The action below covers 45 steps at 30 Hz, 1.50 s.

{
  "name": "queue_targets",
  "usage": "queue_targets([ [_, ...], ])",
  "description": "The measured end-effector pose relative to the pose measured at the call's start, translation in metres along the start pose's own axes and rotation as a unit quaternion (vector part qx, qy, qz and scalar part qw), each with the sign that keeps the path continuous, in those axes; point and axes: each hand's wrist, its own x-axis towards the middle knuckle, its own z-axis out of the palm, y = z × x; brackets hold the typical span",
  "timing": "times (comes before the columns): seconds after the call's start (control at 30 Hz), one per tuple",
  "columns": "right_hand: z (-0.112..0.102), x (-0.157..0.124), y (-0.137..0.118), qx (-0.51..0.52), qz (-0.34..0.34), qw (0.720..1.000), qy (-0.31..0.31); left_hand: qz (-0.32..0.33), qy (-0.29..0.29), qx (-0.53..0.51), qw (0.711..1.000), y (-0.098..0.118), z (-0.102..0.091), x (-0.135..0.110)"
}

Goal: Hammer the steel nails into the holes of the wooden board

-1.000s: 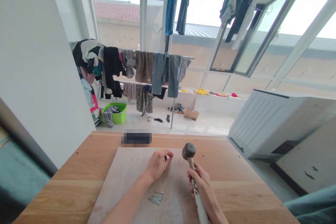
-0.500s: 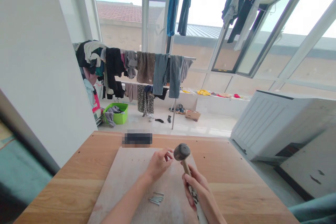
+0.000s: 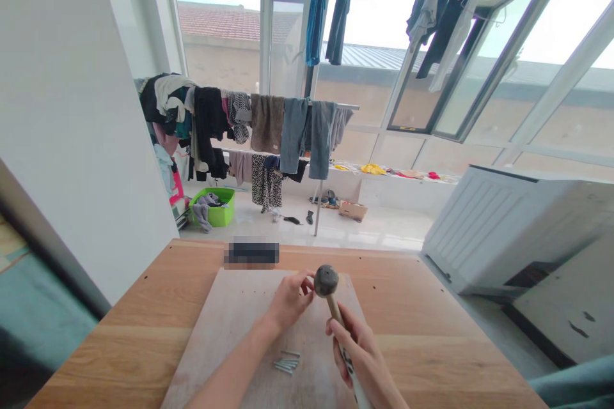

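Observation:
My right hand [image 3: 355, 342] is wrapped round the handle of a mallet [image 3: 327, 280] with a dark, rounded head, held up over the right part of a pale board [image 3: 225, 332]. My left hand [image 3: 290, 299] is closed in a pinch at the far part of the board, just left of the mallet head. Whatever its fingertips hold is too small or hidden to make out. Several silver nails [image 3: 286, 363] lie in a small pile on the board, between my forearms. A row of small dark dots runs along the board's far part, left of my left hand.
The board lies on a wooden table [image 3: 422, 345]. A blurred dark object [image 3: 252, 252] sits at the table's far edge. Beyond stand a drying rack [image 3: 352, 107] hung with clothes and a green basin [image 3: 225, 212]. To the right is a white appliance [image 3: 484, 223].
The mallet head has shifted slightly left and down, nearer to my left hand's fingertips, and my right hand has moved with it. My left hand and the nails stay about where they were.

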Motion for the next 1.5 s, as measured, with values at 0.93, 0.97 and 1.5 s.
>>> queue_targets([
  [0.93,-0.001,-0.003,0.002,-0.012,-0.012,1.000,0.017,-0.006,-0.001,-0.012,1.000,0.001,-0.001,-0.001],
  [0.97,-0.001,-0.002,0.003,-0.011,-0.016,1.000,0.020,-0.008,0.000,-0.009,1.000,0.001,-0.001,0.000],
  [1.5,-0.014,0.008,0.002,-0.020,-0.014,0.994,0.110,-0.025,-0.038,0.094,0.995,0.012,-0.023,-0.001],
])
